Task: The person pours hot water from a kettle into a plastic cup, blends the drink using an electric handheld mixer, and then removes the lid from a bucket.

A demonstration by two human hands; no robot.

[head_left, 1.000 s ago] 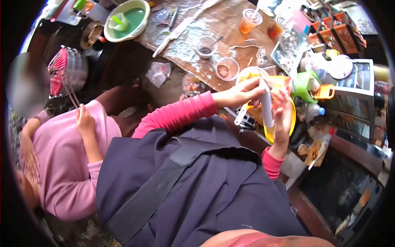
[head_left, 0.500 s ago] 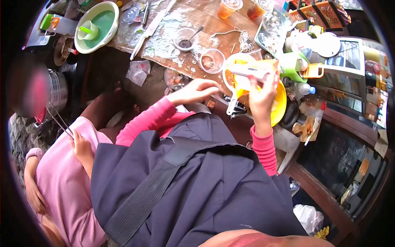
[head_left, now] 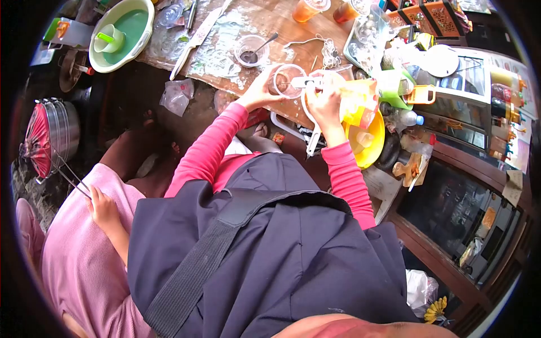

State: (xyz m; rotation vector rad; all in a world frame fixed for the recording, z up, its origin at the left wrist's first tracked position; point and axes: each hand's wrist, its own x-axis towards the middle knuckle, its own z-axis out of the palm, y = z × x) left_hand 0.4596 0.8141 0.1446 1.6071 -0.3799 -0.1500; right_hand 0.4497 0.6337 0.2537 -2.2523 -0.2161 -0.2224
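Two hands, both yours, meet at the near edge of the wooden tabletop [head_left: 282, 29]. Your left hand [head_left: 260, 90] is curled around the side of a clear cup [head_left: 289, 81], which sits just right of it; you can't tell from this view whether the clear cup is lifted or resting. Your right hand [head_left: 326, 100] is closed around a white implement [head_left: 307, 83], whose end reaches left to the rim of the clear cup. Just below your right hand, a white handle [head_left: 313, 142] juts toward you. Right of that hand you have an orange-and-yellow packet [head_left: 360, 98], with a yellow basin [head_left: 376, 147] below it. Beyond your left hand stands a small tub [head_left: 251, 52] with a spoon [head_left: 267, 41] in it, and farther left lies a long knife [head_left: 197, 42].
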